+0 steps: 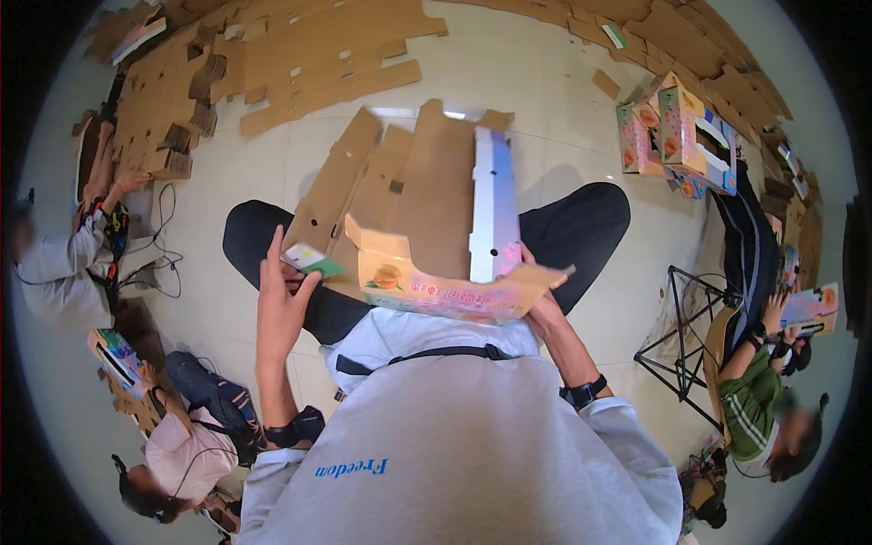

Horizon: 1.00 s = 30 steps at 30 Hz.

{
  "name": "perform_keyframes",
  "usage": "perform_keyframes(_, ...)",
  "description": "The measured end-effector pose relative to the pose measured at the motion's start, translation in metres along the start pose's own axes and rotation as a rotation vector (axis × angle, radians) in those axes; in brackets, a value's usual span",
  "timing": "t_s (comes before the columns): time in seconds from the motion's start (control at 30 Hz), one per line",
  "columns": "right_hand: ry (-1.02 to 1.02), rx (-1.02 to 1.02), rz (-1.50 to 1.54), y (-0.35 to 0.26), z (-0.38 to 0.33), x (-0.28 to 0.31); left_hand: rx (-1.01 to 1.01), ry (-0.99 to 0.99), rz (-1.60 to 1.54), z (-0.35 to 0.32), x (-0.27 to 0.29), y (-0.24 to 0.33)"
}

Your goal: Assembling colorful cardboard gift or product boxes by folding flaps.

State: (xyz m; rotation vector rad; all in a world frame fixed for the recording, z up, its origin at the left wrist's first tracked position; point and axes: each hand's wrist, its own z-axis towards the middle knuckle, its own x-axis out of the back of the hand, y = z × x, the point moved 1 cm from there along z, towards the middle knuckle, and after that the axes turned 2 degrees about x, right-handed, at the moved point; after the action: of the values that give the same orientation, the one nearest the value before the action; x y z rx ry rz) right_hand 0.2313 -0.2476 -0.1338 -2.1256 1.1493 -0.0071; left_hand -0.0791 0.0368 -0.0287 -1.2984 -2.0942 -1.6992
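A partly folded cardboard box (425,195) lies across my lap, its plain brown inside facing up. Its near wall (436,292) stands up, printed in orange and pink with a fruit picture. The right wall (493,204) is folded inward and shows white and blue. To the left, a brown side panel (336,182) slants outward. My left hand (286,295) holds that panel's near end by a white and green flap (313,261), index finger stretched along the edge. At the near right corner my right hand (543,309) grips the box; some of its fingers are hidden behind the cardboard.
Flattened cardboard sheets (318,54) cover the floor ahead, with a stack (168,100) at far left. Two folded printed boxes (695,141) stand at far right. A black metal frame (681,336) stands right. Co-workers sit at left (191,445) and right (763,391); cables (163,241) lie left.
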Motion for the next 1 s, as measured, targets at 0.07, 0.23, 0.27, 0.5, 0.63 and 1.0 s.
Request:
perform_keyframes(0.07,0.007,0.156,-0.117,-0.001,-0.007,0.002,0.028,0.142,0.11,-0.002,-0.009,-0.002)
perform_keyframes(0.23,-0.008,0.382,-0.116,-0.014,-0.029,0.01,0.103,0.091,0.286,-0.011,-0.011,-0.004)
perform_keyframes(0.27,-0.033,0.4,-0.088,-0.018,-0.033,0.01,0.128,0.044,0.32,-0.012,-0.009,-0.002)
perform_keyframes(0.5,0.067,0.478,-0.077,-0.056,-0.075,0.005,-0.012,-0.144,0.269,-0.032,0.01,0.046)
perform_keyframes(0.63,0.094,0.433,-0.031,-0.069,-0.092,-0.004,-0.17,-0.014,0.309,-0.054,0.018,0.073)
perform_keyframes(1.0,-0.108,0.412,-0.067,-0.047,-0.066,-0.018,-0.824,-0.35,0.221,-0.076,-0.012,0.115)
